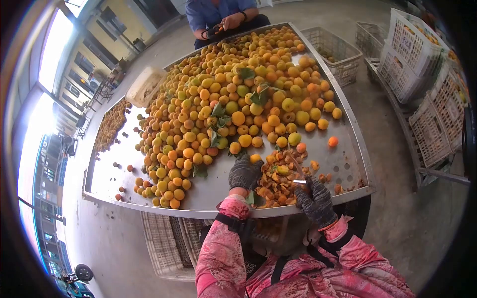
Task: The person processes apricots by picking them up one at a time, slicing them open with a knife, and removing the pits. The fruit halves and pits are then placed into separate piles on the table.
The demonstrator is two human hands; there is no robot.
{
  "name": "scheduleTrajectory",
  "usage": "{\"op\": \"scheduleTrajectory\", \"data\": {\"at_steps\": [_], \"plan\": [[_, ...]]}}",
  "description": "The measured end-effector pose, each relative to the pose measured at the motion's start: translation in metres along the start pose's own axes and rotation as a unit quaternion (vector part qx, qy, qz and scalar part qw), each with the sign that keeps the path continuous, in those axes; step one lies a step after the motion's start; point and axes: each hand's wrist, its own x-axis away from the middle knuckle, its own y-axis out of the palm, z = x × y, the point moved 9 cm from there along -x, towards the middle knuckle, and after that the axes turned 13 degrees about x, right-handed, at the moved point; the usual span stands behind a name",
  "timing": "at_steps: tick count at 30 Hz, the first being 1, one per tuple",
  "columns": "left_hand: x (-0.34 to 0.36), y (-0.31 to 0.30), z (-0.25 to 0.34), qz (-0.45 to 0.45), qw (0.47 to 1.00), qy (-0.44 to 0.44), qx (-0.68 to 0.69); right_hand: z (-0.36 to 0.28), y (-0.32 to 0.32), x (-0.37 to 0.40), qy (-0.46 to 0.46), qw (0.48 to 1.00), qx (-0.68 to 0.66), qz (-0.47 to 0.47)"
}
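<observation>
My left hand (244, 173), in a dark grey knitted glove, is curled at the near edge of the apricot pile (198, 119). An orange-yellow apricot (255, 159) sits at its fingertips, partly covered by the glove. Gloved the same way, my right hand (316, 201) is closed around a small tool with a bright metal part (299, 182); the rest of the tool is mostly hidden by the fingers. Between my hands lies a heap of split apricot pieces (276, 181), close to the table's front edge.
The metal-topped table (348, 144) has a raised rim. Brown pits (112, 124) and a whitish plastic container (145, 88) lie at its left. Across it sits a person in blue (223, 20). Crates (412, 49) stand stacked at right; another crate (166, 243) is below the table.
</observation>
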Motion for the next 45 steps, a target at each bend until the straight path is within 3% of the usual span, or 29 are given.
{"op": "scheduleTrajectory", "data": {"at_steps": [3, 4, 5, 6, 8, 10, 12, 14, 16, 17, 18, 19, 21, 22, 25, 27, 28, 31, 33, 37, 39, 40, 42, 45], "plan": [[0.006, 0.006, -0.002, -0.022, 0.996, 0.032, 0.082, 0.003, 0.001, 0.003, -0.018, 0.999, -0.031, 0.017], [0.015, 0.007, 0.003, -0.041, 0.942, 0.022, 0.333, 0.000, -0.001, 0.003, -0.020, 0.999, -0.033, 0.020], [0.026, 0.008, 0.009, -0.059, 0.825, 0.009, 0.562, 0.003, 0.000, 0.003, 0.020, 0.994, -0.107, -0.002], [0.036, 0.003, 0.016, -0.058, 0.825, 0.012, 0.562, 0.006, 0.003, 0.003, 0.058, 0.982, -0.179, -0.026], [0.065, -0.019, 0.044, -0.064, 0.759, 0.100, 0.640, 0.004, 0.003, 0.001, 0.063, 0.978, -0.195, -0.035], [0.091, -0.030, 0.058, -0.054, 0.734, 0.110, 0.668, 0.001, 0.005, 0.002, 0.068, 0.975, -0.209, -0.045], [0.109, -0.035, 0.067, -0.045, 0.705, 0.117, 0.698, 0.009, 0.013, 0.009, 0.149, 0.940, -0.301, -0.062], [0.123, -0.034, 0.069, -0.062, 0.566, 0.103, 0.815, -0.009, 0.001, 0.016, 0.143, 0.942, -0.295, -0.071], [0.136, -0.034, 0.069, -0.042, 0.588, 0.087, 0.803, -0.018, -0.002, 0.021, 0.137, 0.944, -0.290, -0.076], [0.140, -0.032, 0.068, -0.043, 0.570, 0.074, 0.817, -0.037, -0.015, 0.023, 0.009, 0.985, -0.169, -0.033], [0.144, -0.030, 0.066, -0.044, 0.551, 0.060, 0.831, -0.060, -0.023, 0.030, -0.120, 0.992, -0.043, 0.011], [0.146, -0.029, 0.065, -0.044, 0.549, 0.061, 0.832, -0.066, -0.025, 0.034, -0.121, 0.992, -0.041, 0.011], [0.152, -0.033, 0.062, -0.015, 0.667, 0.092, 0.740, -0.092, -0.029, 0.043, -0.145, 0.989, -0.032, 0.009], [0.155, -0.031, 0.058, -0.014, 0.664, 0.092, 0.742, -0.102, -0.029, 0.046, -0.146, 0.989, -0.029, 0.007], [0.162, -0.026, 0.050, -0.006, 0.641, 0.069, 0.765, -0.115, -0.027, 0.050, -0.111, 0.991, -0.071, 0.004], [0.171, -0.025, 0.053, -0.028, 0.560, 0.025, 0.827, -0.126, -0.030, 0.053, -0.151, 0.988, 0.015, 0.038], [0.172, -0.025, 0.054, -0.028, 0.559, 0.025, 0.828, -0.127, -0.031, 0.054, -0.152, 0.988, 0.016, 0.037], [0.176, -0.028, 0.062, -0.025, 0.548, 0.029, 0.836, -0.136, -0.025, 0.058, -0.206, 0.974, 0.096, 0.009], [0.184, -0.036, 0.077, -0.050, 0.501, 0.065, 0.862, -0.149, -0.022, 0.071, -0.325, 0.922, 0.195, 0.078], [0.184, -0.031, 0.063, -0.033, 0.515, 0.054, 0.855, -0.132, -0.017, 0.073, -0.270, 0.948, 0.163, 0.054], [0.187, -0.037, 0.064, -0.033, 0.603, 0.070, 0.794, -0.137, -0.020, 0.074, -0.288, 0.949, 0.123, 0.014], [0.187, -0.036, 0.061, -0.033, 0.601, 0.069, 0.795, -0.137, -0.024, 0.072, -0.288, 0.949, 0.125, 0.013], [0.187, -0.032, 0.053, -0.041, 0.586, 0.061, 0.807, -0.124, -0.010, 0.065, -0.211, 0.966, 0.012, -0.149], [0.186, -0.027, 0.046, -0.045, 0.608, 0.069, 0.790, -0.115, -0.011, 0.064, -0.174, 0.969, 0.022, -0.174]]}}
